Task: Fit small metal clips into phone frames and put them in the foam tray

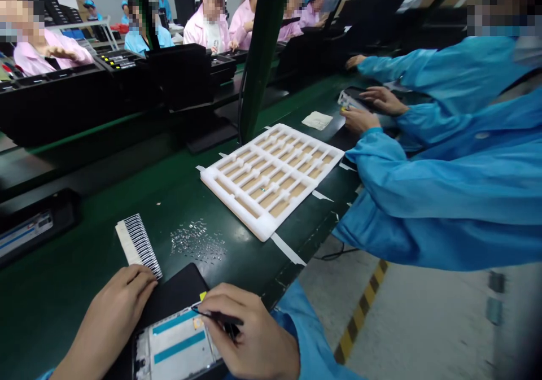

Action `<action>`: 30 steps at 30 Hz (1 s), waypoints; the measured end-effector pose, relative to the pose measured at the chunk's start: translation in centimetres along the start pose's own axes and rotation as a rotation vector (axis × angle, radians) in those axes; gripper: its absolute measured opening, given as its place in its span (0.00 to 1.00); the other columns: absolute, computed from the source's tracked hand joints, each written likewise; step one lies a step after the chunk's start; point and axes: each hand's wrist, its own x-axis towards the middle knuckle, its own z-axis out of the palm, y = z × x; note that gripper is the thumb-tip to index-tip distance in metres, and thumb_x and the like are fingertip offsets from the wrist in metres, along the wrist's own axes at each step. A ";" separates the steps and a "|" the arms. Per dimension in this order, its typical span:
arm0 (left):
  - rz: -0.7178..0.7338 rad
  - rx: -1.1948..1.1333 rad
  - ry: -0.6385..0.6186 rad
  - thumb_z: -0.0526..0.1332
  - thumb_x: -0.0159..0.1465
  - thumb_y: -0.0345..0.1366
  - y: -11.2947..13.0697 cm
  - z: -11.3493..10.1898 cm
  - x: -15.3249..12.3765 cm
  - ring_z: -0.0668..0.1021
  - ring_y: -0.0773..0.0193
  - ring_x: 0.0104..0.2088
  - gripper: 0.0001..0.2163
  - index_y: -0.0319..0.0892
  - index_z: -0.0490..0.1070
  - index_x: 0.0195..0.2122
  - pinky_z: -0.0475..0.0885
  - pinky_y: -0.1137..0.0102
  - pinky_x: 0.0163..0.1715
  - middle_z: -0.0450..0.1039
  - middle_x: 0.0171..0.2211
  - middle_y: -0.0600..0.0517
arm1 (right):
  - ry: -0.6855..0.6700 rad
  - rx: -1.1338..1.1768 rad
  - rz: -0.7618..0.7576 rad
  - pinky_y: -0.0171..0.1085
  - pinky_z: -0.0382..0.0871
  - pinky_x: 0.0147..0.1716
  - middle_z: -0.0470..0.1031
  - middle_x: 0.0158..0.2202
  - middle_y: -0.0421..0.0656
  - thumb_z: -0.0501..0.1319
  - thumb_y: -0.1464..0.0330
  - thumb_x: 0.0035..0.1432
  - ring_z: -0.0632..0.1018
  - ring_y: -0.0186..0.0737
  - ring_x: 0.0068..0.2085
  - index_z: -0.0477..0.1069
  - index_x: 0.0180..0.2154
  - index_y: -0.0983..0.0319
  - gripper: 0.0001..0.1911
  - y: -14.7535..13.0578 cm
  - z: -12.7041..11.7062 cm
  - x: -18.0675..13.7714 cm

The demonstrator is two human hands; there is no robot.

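My right hand (249, 329) pinches black tweezers (222, 315), their tip over the upper right edge of a phone frame (178, 343). That frame has a silvery inside, two blue strips and a small yellow tab by the tweezers. It lies on a black pad (180, 289). My left hand (114, 306) is left of the frame, its fingers bent together at the lower end of a pale card (136, 241) lined with thin dark strips. What lies under those fingertips is hidden. Beyond my hands, many tiny metal pieces (198, 241) are scattered on the green bench.
A white slotted foam tray (271, 177) is taped to the green bench top (97, 199). At right, co-workers in blue sleeves (449, 182) handle parts. A green post (265, 58) rises behind the tray. Another device in a black holder (34, 227) is at far left.
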 end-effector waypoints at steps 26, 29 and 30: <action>-0.048 -0.203 0.013 0.53 0.77 0.47 2.4 -3.3 -0.2 0.87 0.59 0.38 0.15 0.49 0.77 0.44 0.81 0.69 0.36 0.83 0.42 0.50 | 0.229 0.201 0.115 0.40 0.80 0.40 0.85 0.38 0.48 0.65 0.72 0.68 0.85 0.45 0.39 0.83 0.43 0.62 0.06 -0.5 -1.0 -0.1; -0.106 -0.411 0.042 0.59 0.74 0.50 4.2 -4.0 0.2 0.85 0.62 0.36 0.14 0.49 0.77 0.41 0.80 0.74 0.34 0.82 0.40 0.52 | 0.349 0.228 0.140 0.42 0.79 0.47 0.84 0.42 0.49 0.59 0.68 0.77 0.84 0.47 0.45 0.82 0.41 0.60 0.13 -1.4 -2.0 0.0; -0.150 -0.518 0.020 0.60 0.74 0.51 4.8 -4.1 0.3 0.85 0.63 0.35 0.14 0.48 0.77 0.40 0.80 0.75 0.33 0.82 0.37 0.52 | 0.351 0.220 0.140 0.42 0.79 0.48 0.83 0.43 0.49 0.57 0.67 0.78 0.84 0.46 0.46 0.81 0.39 0.60 0.15 -1.8 -2.2 0.0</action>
